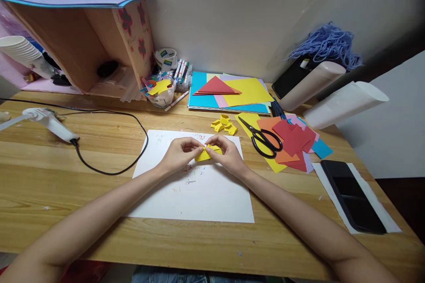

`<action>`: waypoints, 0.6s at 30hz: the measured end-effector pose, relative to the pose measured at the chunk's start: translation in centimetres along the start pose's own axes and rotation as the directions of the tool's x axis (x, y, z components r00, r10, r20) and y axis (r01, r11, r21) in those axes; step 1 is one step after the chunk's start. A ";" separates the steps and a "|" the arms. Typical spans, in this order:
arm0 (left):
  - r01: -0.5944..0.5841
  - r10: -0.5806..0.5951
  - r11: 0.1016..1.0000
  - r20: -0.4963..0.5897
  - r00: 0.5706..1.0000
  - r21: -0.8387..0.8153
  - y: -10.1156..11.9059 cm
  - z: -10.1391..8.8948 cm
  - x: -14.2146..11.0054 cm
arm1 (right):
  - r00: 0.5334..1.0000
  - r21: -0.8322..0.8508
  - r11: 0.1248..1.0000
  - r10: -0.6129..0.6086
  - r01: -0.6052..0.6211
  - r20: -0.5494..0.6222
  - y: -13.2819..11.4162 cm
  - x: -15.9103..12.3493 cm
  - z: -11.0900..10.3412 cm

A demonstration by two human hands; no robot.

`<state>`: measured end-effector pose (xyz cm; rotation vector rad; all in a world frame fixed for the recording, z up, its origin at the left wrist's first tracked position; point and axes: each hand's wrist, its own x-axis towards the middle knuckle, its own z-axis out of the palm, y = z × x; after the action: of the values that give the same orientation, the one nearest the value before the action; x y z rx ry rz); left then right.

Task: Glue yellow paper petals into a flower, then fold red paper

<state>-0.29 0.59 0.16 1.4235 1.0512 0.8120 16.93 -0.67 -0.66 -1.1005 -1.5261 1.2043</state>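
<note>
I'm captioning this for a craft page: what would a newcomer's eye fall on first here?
Probably the yellow paper pinched between the left hand and right hand, above the white sheet near the centre. Next, perhaps, the black scissors lying on coloured papers to the right, and the red triangle beyond the hands.

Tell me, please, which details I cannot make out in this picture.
In the head view:
Yellow folded paper: partly covered by the left hand and right hand.
Orange paper: partly hidden under red paper and black scissors.
Black cable: cut off by the left edge.
Coloured marks on the white sheet: too small to tell what they show.
</note>
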 end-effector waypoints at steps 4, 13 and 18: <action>-0.001 0.001 1.000 -0.002 1.000 0.004 -0.1 -0.1 0.0 | 0.999 0.010 0.999 0.044 -0.044 0.018 0.2 0.1 -0.1; -0.026 0.026 1.000 -0.003 1.000 0.008 -0.1 -0.1 0.0 | 0.987 0.120 0.982 0.138 -0.147 0.080 0.0 0.1 -0.1; -0.030 0.030 1.000 -0.005 1.000 -0.007 -0.2 -0.1 0.1 | 0.985 0.111 0.982 0.142 -0.152 0.094 0.3 0.2 -0.2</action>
<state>-0.37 0.68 0.01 1.4344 1.0319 0.8411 17.09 -0.39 -0.89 -1.1111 -1.4376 1.4410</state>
